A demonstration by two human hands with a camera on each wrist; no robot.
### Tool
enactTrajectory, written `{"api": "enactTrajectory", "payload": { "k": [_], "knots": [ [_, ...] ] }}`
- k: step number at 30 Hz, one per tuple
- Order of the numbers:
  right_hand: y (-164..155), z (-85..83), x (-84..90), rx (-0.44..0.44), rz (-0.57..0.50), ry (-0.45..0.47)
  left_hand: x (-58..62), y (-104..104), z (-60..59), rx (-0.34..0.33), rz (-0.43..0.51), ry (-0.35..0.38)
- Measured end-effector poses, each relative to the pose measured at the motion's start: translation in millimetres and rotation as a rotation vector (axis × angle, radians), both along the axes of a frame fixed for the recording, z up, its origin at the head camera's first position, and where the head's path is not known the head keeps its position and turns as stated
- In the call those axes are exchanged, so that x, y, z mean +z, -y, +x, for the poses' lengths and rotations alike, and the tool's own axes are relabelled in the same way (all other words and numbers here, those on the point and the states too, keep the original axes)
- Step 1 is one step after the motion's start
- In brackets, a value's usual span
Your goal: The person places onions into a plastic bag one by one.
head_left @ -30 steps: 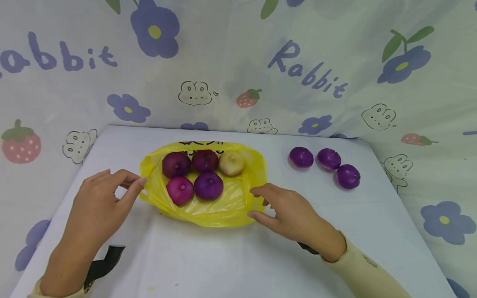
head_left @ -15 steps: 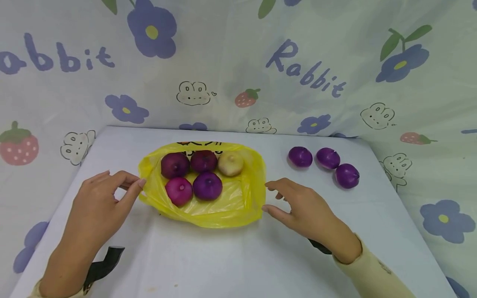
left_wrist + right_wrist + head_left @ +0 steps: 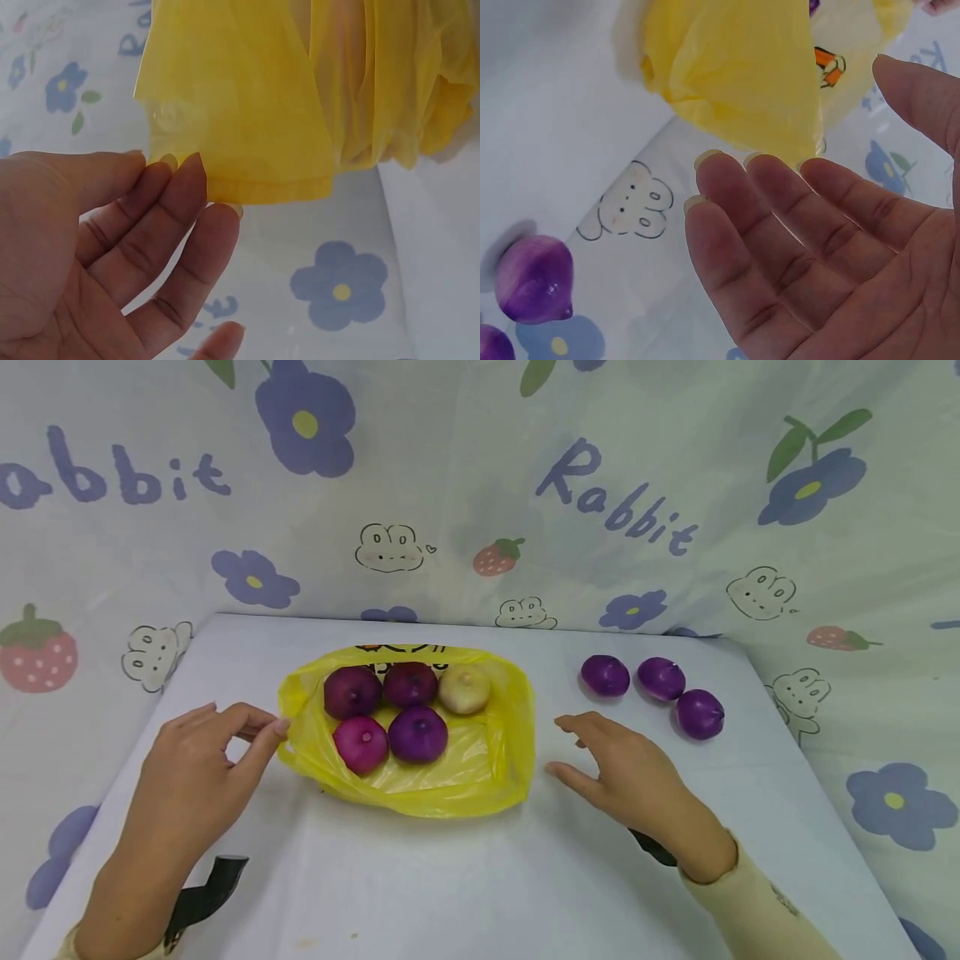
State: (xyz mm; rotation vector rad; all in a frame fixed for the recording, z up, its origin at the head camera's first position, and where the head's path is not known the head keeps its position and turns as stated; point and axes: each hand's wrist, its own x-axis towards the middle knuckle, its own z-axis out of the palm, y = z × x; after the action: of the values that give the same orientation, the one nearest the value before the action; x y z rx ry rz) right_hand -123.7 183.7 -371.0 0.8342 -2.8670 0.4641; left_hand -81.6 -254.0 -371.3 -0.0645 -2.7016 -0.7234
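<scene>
Fingers loose, my right hand [image 3: 626, 768] has left the bag [image 3: 450, 777]; wrist view shows my left hand [image 3: 105, 255] pinching its rim.

I sit at a pale, white-covered table [image 3: 465, 877], hemmed behind and on both sides by a draped cloth [image 3: 465, 485] printed with purple flowers, strawberries, bunnies and the word "Rabbit", all softly, evenly lit.

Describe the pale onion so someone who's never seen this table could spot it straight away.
Find the yellow bag lying open on the white table. Its back row holds three onions; the pale onion sits at the right end. It alone is beige, the others purple or magenta.
</scene>
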Motion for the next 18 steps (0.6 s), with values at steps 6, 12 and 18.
{"api": "enactTrajectory", "payload": {
  "k": [6, 12, 18],
  "knots": [
    [-7, -5.4, -1.3, -0.046, 0.007, 0.026, -0.5, 0, 0.8, 0.01, 0.0, 0.015],
    [-19, -15.4, -6.7, -0.077, -0.003, 0.032, 0.0, 0, -0.4, -0.001, 0.001, -0.01],
    [-34, -29.9, -14.9, -0.151, 0.004, 0.116, -0.4, -1, -1.1, -0.004, 0.001, -0.015]
  ]
}}
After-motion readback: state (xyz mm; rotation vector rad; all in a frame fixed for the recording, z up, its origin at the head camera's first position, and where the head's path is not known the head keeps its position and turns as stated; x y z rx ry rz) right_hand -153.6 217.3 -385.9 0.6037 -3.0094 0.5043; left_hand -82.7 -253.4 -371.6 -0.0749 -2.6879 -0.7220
